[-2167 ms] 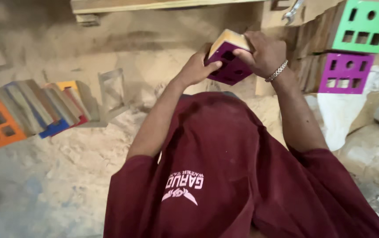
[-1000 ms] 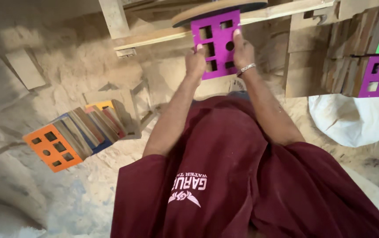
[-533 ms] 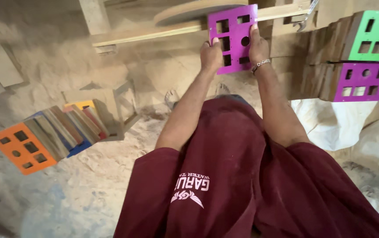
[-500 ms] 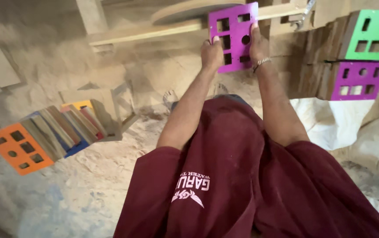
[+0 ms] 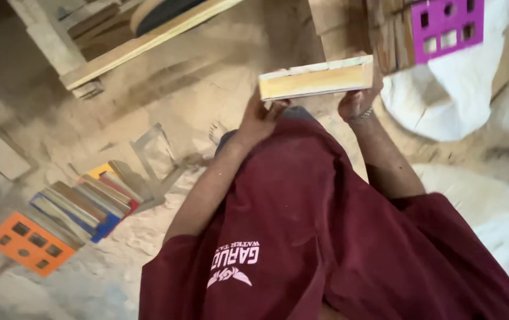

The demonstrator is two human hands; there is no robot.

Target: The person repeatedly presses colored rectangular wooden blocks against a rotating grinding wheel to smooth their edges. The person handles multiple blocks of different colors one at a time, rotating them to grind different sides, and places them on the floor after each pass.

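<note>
Both my hands hold a flat wooden board (image 5: 316, 78) out in front of me, turned so I see only its pale, unpainted yellowish edge. My left hand (image 5: 261, 115) grips its left end from below. My right hand (image 5: 356, 101), with a bracelet at the wrist, supports its right end. My maroon shirt (image 5: 325, 237) fills the lower part of the view.
A row of coloured boards (image 5: 85, 204) leans together on the sawdust floor at left, with an orange board with cut-outs (image 5: 29, 243) beside it. A purple cut-out board (image 5: 447, 26) sits on stacked wood at upper right, above a white sack (image 5: 444, 104). A long wooden plank (image 5: 148, 41) lies at upper left.
The board showed its purple face with cut-outs while held up; it is now lowered and tipped edge-on, so only the bare wood edge shows. The view has shifted down and left.
</note>
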